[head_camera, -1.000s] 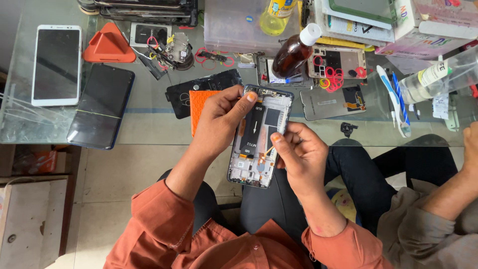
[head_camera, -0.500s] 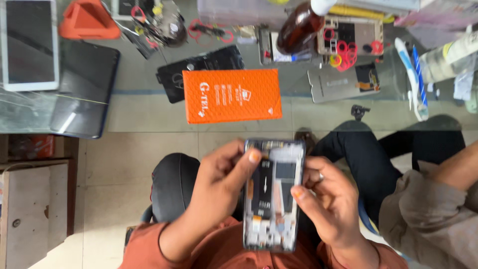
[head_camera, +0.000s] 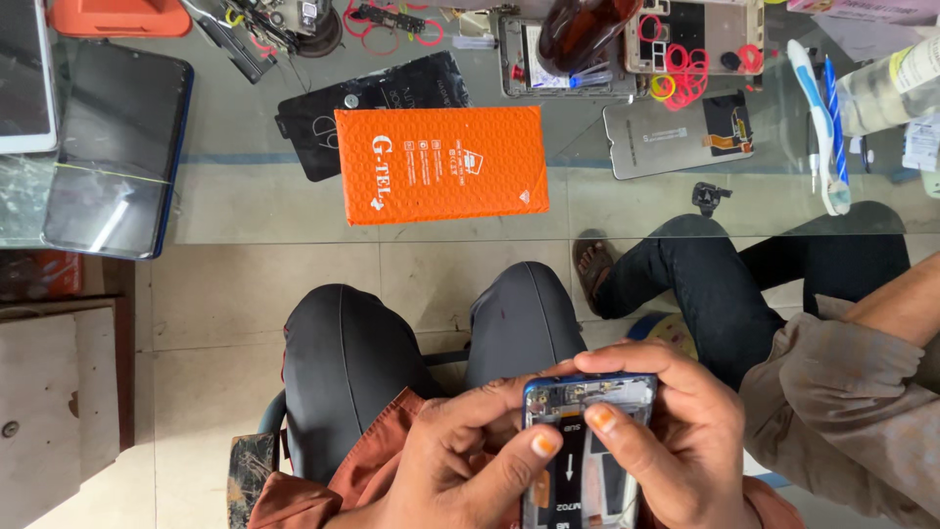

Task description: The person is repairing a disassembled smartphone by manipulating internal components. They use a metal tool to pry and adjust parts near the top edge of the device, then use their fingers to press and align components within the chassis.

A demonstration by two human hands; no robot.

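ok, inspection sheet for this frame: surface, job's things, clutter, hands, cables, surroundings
surface: glass tabletop, crowded along the far side.
job's things: opened phone, back cover off, held over the lap.
clutter: orange padded packet, dark tablet, brown bottle, bare display panel, toothbrush.
hands: left hand and right hand both grip the phone, thumbs on its inside.
cables: red wire loops near the bottle.
surroundings: tiled floor; another person's sleeve at right.

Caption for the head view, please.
Both hands, left hand and right hand, grip an opened phone above the lap, an orange packet on the glass table.
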